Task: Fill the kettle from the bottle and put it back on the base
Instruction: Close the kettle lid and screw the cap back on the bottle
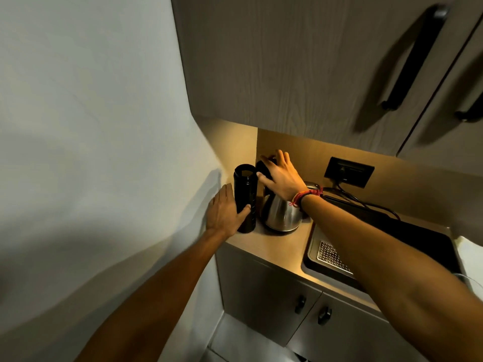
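Left hand (225,210) wrapped around black bottle (245,198), standing upright and uncapped on countertop (277,246) near the wall corner. Right hand (281,177), fingers spread, laid on raised black lid (263,169) of steel kettle (281,215), just beside bottle. Sink (332,259) to the right.

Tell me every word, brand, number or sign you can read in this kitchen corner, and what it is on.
No text can be read anywhere.
black bottle: small markings run down its side, too small and dark to read.
wall socket panel: a faint triangular mark, blurred, not legible.
steel kettle: no label visible.
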{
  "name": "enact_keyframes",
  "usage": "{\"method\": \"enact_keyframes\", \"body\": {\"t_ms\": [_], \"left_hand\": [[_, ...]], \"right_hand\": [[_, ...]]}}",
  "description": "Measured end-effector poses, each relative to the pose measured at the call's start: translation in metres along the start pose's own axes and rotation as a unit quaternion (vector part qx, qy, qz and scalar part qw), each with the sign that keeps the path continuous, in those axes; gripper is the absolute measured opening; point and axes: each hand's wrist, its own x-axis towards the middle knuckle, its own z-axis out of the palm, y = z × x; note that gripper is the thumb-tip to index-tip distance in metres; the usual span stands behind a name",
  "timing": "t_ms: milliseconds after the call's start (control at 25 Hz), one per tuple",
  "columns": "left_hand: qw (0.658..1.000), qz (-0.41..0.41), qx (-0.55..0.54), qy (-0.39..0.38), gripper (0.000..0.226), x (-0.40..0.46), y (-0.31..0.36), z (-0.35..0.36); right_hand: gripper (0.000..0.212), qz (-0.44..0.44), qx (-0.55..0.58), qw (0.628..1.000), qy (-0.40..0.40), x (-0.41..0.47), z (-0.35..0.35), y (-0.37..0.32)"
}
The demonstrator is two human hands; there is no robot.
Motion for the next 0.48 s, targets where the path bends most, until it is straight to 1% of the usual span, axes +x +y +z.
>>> {"method": "enact_keyframes", "body": {"t_ms": [80,200,320,480], "left_hand": [[0.999,-0.002,-0.042,0.000,0.081,0.006,0.005,-0.005],[0.997,0.018,-0.071,0.011,0.081,0.010,0.008,-0.006],[0.997,0.026,-0.076,0.017,0.077,0.014,0.010,-0.008],[0.997,0.028,-0.074,0.008,0.069,0.017,0.007,-0.010]], "right_hand": [[0.065,0.011,0.025,1.000,-0.003,0.004,-0.006,-0.001],[0.067,-0.006,0.057,0.998,-0.017,0.010,-0.007,-0.017],[0.066,-0.042,0.033,0.998,-0.021,0.014,0.000,-0.038],[0.065,-0.071,-0.001,0.997,-0.033,0.022,0.004,-0.041]]}}
